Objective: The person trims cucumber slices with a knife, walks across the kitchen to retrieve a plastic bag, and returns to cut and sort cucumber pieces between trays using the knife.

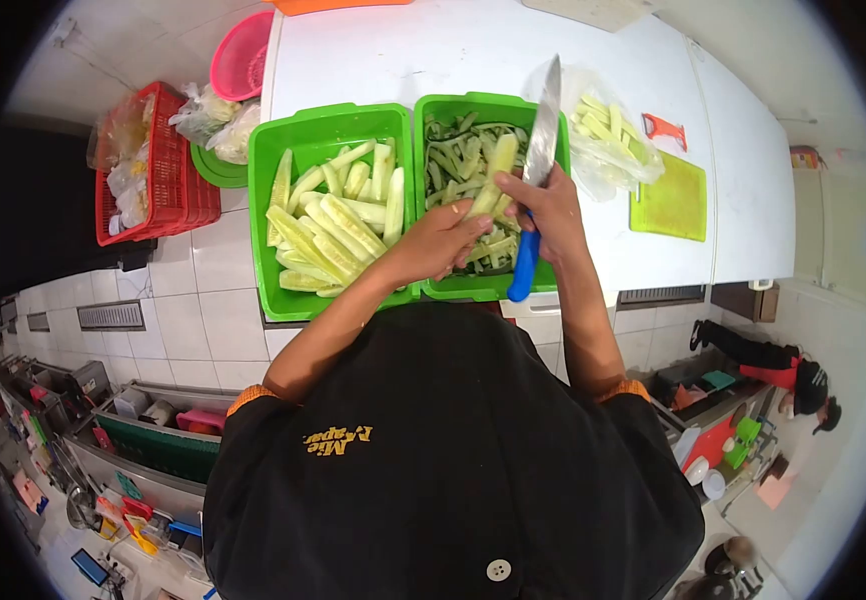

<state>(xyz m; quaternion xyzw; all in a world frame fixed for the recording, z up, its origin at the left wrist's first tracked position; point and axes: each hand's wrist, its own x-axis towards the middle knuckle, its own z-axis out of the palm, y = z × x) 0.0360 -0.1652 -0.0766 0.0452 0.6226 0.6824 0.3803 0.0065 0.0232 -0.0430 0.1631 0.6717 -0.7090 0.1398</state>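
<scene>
My left hand (443, 240) is closed round a length of peeled cucumber (501, 165), which points up and away over the right green tub (463, 289). In my right hand (549, 208) is a knife (544, 130); its blade stands upward and the blue handle sticks out below my fist. The right thumb lies close to the cucumber. Beneath both hands, the right tub holds dark green peel and pale cucumber scraps (453, 160). Beside it, the left green tub (263, 210) carries several long, peeled cucumber pieces (338, 235).
On the white table (373, 60) lie a clear bag of cucumber pieces (603, 125), an orange peeler (664, 130) and a yellow-green cutting board (669, 198). A red crate (175, 165) and pink basket (241, 58) stand left. Another person (803, 385) is far right.
</scene>
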